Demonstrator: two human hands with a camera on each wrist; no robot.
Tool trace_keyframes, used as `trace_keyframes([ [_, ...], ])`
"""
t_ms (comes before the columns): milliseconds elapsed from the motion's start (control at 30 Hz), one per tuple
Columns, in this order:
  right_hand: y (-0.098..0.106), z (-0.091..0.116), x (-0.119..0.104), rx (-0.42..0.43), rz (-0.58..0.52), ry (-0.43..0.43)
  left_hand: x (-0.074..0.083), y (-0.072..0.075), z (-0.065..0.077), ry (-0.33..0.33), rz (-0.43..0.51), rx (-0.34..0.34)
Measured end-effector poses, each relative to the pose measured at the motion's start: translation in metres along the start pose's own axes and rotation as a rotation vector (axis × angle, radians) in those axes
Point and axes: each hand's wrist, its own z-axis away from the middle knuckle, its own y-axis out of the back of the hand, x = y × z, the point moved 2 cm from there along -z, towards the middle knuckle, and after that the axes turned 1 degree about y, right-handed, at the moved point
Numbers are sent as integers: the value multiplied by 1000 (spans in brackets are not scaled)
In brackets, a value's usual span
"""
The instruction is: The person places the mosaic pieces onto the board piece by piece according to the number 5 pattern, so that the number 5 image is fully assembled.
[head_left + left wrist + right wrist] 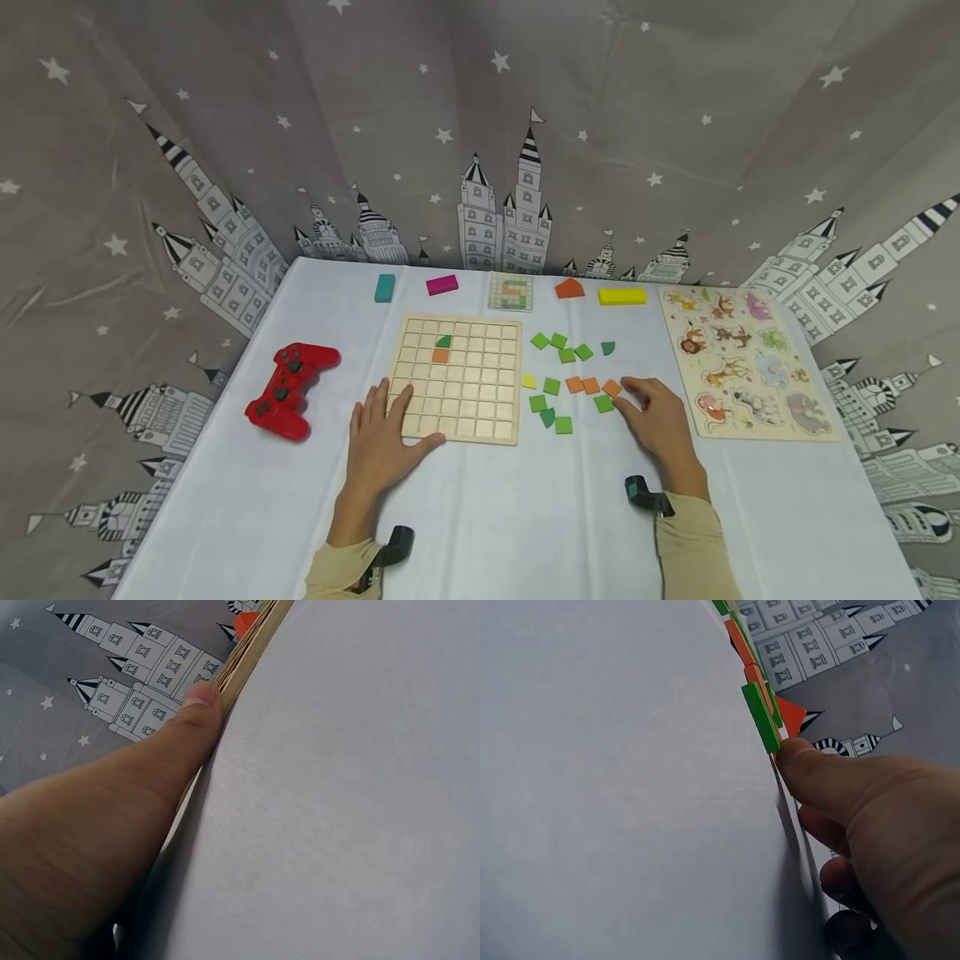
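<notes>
Three loose orange square tiles (591,385), right of frame centre; rightmost tile (612,388) just left of right hand (660,417), nearer hand; thumb and index narrowly parted, pinch unclear. No long axis. Left hand (382,442) spread at wooden grid board (457,400), lower-left corner.

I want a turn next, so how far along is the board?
Done: a green curved piece and an orange square sit on the board. In hand: the right hand is at another orange square; grip unclear. To go, probably: loose pieces, including green squares, beside the board.
</notes>
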Motion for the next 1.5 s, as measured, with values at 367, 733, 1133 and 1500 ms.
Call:
trace_keyframes([
  [367, -6, -8, -6, -18, 49, 19, -1, -1, 0, -9, -1, 10],
  [733, -8, -9, -13, -39, 54, 35, -2, -1, 0, 0, -3, -1],
  [1133, -12, -26, -58, -47, -34, 124, 0, -2, 1, -12, 2, 37],
  [1500, -59, -40, -145, -151, -66, 392, 1, 1, 2, -18, 2, 43],
])
